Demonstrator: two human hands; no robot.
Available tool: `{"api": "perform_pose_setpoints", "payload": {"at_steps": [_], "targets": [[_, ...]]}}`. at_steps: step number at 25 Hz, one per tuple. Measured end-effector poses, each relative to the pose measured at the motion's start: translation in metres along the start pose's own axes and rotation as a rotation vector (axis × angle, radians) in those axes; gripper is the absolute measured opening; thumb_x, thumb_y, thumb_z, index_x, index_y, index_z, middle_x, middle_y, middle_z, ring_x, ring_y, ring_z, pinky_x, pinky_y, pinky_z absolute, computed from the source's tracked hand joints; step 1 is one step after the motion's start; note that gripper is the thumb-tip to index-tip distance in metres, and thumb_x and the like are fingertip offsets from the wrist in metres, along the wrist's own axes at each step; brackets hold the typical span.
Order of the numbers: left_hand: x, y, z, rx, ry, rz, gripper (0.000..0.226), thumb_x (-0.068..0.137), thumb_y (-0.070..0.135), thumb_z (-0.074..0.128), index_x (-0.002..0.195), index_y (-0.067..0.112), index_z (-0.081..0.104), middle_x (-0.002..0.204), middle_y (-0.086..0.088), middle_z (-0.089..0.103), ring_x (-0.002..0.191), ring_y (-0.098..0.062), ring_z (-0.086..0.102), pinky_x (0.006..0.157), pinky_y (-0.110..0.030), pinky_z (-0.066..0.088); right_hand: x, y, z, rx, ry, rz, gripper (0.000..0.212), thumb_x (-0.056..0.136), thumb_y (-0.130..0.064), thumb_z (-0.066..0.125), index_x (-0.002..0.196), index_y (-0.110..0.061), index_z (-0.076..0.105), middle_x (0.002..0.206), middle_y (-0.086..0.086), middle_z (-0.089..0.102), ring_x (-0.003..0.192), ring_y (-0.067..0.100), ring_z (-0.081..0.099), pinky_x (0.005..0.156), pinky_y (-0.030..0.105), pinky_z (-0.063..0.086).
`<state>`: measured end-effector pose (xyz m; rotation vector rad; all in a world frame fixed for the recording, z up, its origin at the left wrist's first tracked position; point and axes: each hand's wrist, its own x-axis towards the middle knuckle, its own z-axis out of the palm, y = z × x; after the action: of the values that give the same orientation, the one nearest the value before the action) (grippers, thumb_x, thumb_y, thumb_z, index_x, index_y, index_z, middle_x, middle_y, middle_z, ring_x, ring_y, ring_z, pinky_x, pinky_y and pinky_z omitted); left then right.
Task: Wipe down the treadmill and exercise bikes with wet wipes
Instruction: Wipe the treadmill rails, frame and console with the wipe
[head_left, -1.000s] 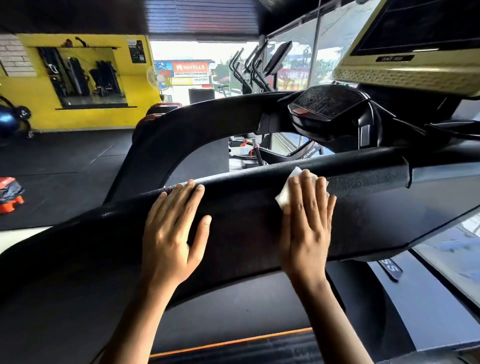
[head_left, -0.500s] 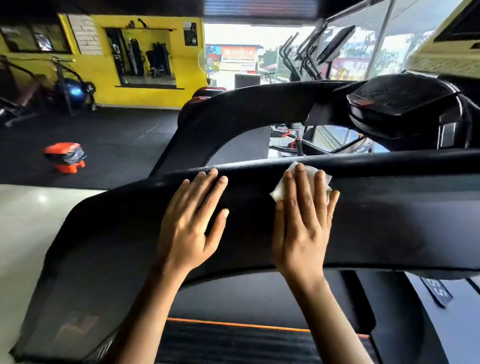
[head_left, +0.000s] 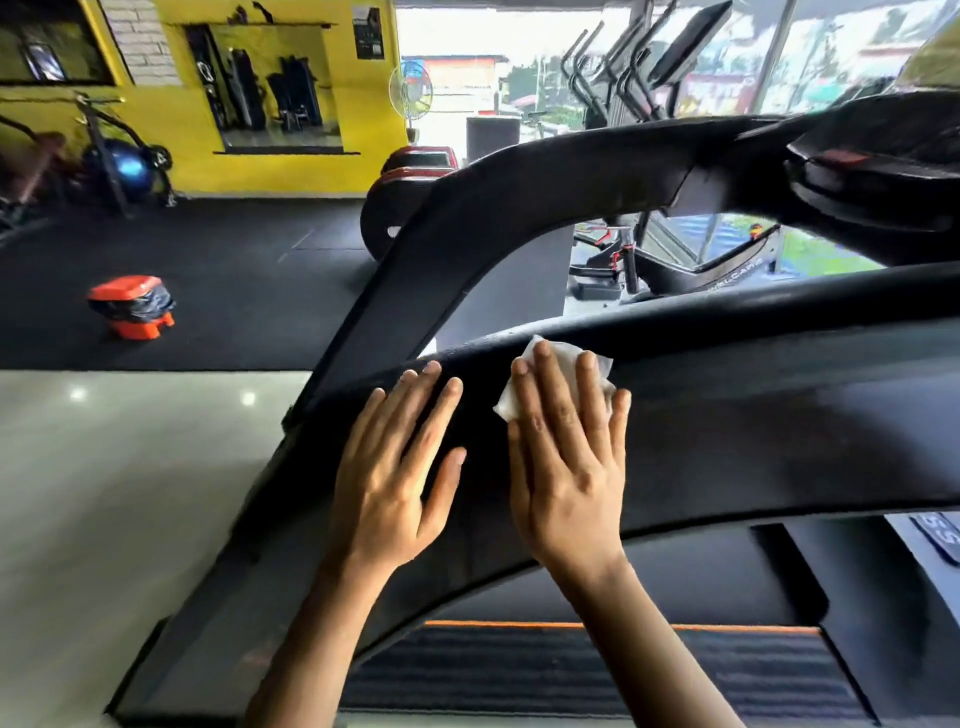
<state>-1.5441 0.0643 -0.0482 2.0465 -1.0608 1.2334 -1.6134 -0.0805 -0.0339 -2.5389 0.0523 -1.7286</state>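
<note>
The treadmill's wide black handrail bar (head_left: 753, 415) runs across the view in front of me. My right hand (head_left: 569, 457) lies flat on it with straight fingers, pressing a white wet wipe (head_left: 553, 358) against the bar; the wipe shows above and left of my fingers. Just to the left, my left hand (head_left: 395, 473) rests flat on the same bar with fingers spread and nothing in it. The treadmill belt (head_left: 571, 675), with an orange strip at its front edge, lies below.
A second curved black rail (head_left: 467, 234) rises behind toward the console (head_left: 872, 171) at upper right. An orange bin (head_left: 132, 306) stands on the black floor mat at left. Exercise machines (head_left: 623, 78) line the windows. A yellow wall, a fan and a blue ball are far back.
My right hand has slid the wipe leftward along the bar, closer to my left hand. The view has swung left, showing more floor and the orange bin.
</note>
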Motion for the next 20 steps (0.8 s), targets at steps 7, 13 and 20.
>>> {"api": "perform_pose_setpoints", "payload": {"at_steps": [7, 13, 20], "targets": [[-0.023, -0.070, -0.028, -0.133, -0.062, -0.045, 0.044, 0.098, 0.026, 0.043, 0.135, 0.002, 0.049, 0.139, -0.013, 0.049, 0.128, -0.026, 0.046, 0.110, -0.039, 0.033, -0.007, -0.047, 0.016, -0.188, -0.094, -0.046, 0.040, 0.099, -0.023, 0.044, 0.138, -0.015, 0.048, 0.146, 0.003, 0.041, 0.141, 0.021, 0.030, 0.115, 0.039, 0.018], [-0.018, -0.069, -0.021, -0.300, -0.075, -0.119, 0.046, 0.096, 0.027, 0.045, 0.131, -0.002, 0.052, 0.138, -0.016, 0.051, 0.131, -0.026, 0.043, 0.107, -0.045, 0.036, 0.005, -0.079, 0.022, -0.087, -0.142, 0.039, 0.039, 0.096, -0.017, 0.044, 0.130, -0.001, 0.055, 0.140, 0.016, 0.050, 0.137, 0.034, 0.035, 0.118, 0.042, 0.018], [-0.011, -0.074, -0.025, -0.284, -0.112, -0.091, 0.047, 0.096, 0.029, 0.044, 0.130, 0.000, 0.053, 0.135, -0.015, 0.054, 0.128, -0.024, 0.045, 0.113, -0.028, 0.027, 0.050, -0.050, 0.004, -0.355, -0.166, 0.144, 0.033, 0.095, -0.022, 0.045, 0.112, -0.006, 0.067, 0.120, 0.015, 0.064, 0.117, 0.035, 0.055, 0.109, 0.045, 0.031]]}}
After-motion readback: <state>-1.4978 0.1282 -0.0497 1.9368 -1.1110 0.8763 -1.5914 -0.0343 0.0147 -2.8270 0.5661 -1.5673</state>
